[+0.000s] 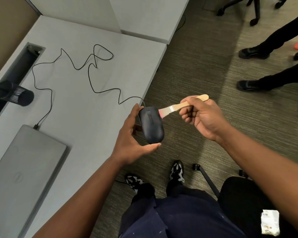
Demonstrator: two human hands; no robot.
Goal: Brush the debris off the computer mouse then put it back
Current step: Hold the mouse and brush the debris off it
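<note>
At the lower left of the frame I see a closed laptop [24, 169] on the grey desk [86, 117], with the mouse's black cable [91, 78] snaking across the upper left toward centre. Just past the desk's edge, near the middle of the frame, my left hand [132, 141] cradles the computer mouse [150, 125] in the air over the carpet: the fingers curl around its left side and the thumb [153, 146] props its near end, so the top faces up and stays bare. To the right, my right hand [201, 115] is closed around the wooden handle of a small brush [177, 107], whose pink-tipped bristles touch the mouse's upper right edge. I judge the brushing step is under way. Next I'd want light strokes over the buttons and wheel, then to set the mouse back on the desk.
</note>
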